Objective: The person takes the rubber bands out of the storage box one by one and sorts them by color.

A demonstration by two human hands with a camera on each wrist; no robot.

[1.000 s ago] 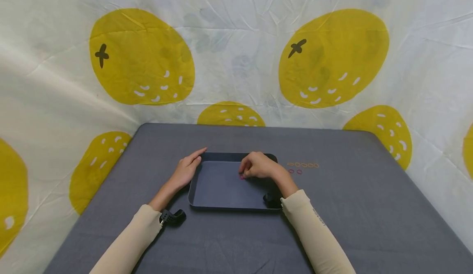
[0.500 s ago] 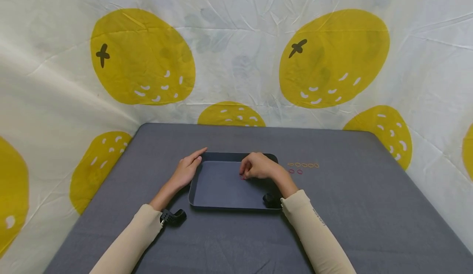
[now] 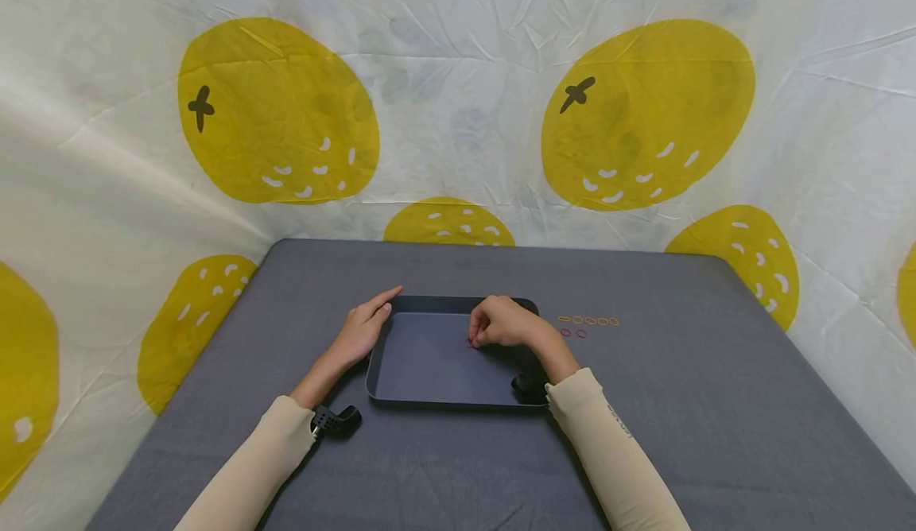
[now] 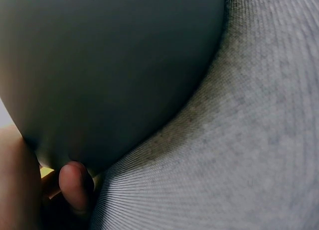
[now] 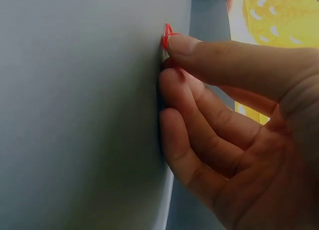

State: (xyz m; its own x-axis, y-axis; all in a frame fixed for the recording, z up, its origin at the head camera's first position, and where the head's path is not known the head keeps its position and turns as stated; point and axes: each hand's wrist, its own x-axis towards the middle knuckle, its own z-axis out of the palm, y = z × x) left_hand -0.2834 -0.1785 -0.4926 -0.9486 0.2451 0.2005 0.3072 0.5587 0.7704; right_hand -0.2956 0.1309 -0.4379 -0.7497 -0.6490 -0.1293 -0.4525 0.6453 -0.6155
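A dark rectangular baking tray [image 3: 429, 364] lies on the grey cloth in front of me. My left hand [image 3: 360, 332] holds its left wall near the far corner, index finger stretched along the side. In the left wrist view a fingertip [image 4: 75, 185] meets the dark outside of the tray. Over the tray's floor, right of its middle, my right hand [image 3: 501, 323] pinches a small red rubber band [image 5: 168, 37] between thumb and finger. The right wrist view shows the band poking out past the thumb tip, close against the tray's surface. Its other fingers are bent, tips near that surface.
Right of the tray lies a row of several yellow rubber bands [image 3: 590, 320]. Two red rubber bands [image 3: 581, 334] lie just below that row. The grey table [image 3: 458, 467] ends at a white curtain [image 3: 458, 118] with yellow fruit prints.
My right hand has shifted very slightly to the right, still at the red rubber band inside the tray. The left hand stays on the tray's side.
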